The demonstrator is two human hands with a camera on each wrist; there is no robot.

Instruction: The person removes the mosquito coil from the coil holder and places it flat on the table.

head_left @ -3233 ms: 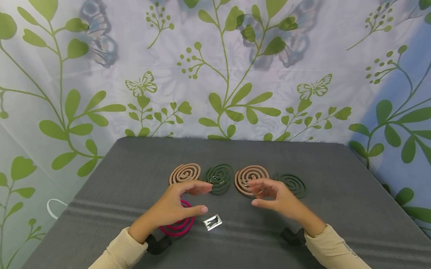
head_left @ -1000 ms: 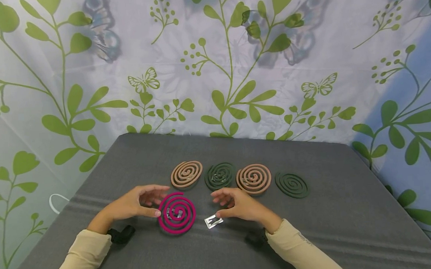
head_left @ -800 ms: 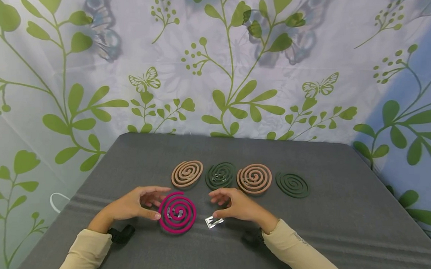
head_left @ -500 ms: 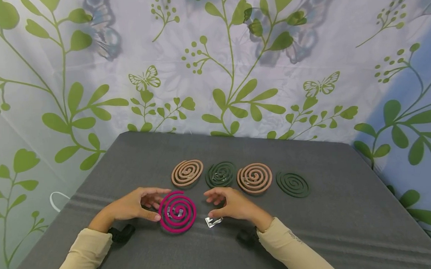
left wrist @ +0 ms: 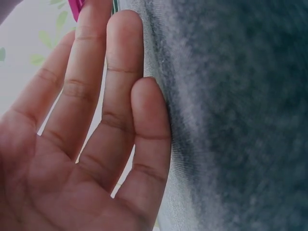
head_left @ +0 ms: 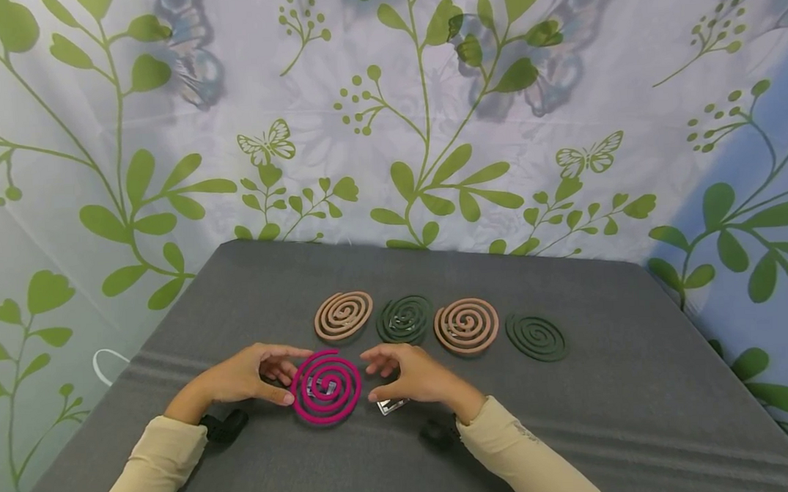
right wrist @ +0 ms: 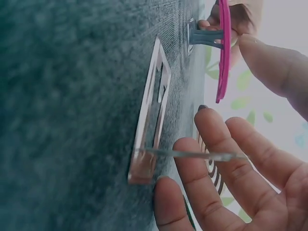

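A magenta mosquito coil (head_left: 326, 386) is held up off the grey cloth on a small metal coil stand (head_left: 311, 387). My left hand (head_left: 254, 373) is at its left edge, thumb and index fingertips at or very near the rim, fingers loosely extended. Just right of the coil hovers my right hand (head_left: 409, 374), fingers spread and relaxed, with a small gap to the rim. A loose metal coil stand (head_left: 392, 405) lies flat below that hand, partly hidden by it. In the right wrist view, the stand's upright prong (right wrist: 192, 154) points toward my fingers.
Behind the hands stands a row of coils: a beige coil (head_left: 344, 316), a dark green coil (head_left: 405, 319), another beige coil (head_left: 466, 326) and another dark green coil (head_left: 537, 337). A leaf-patterned curtain (head_left: 338, 168) hangs behind the grey-covered table (head_left: 606, 413).
Over the last three seconds, both hands have moved left, exposing the magenta coil. During the last second my right hand has drifted further left over the loose stand, while my left hand has stayed nearly still.
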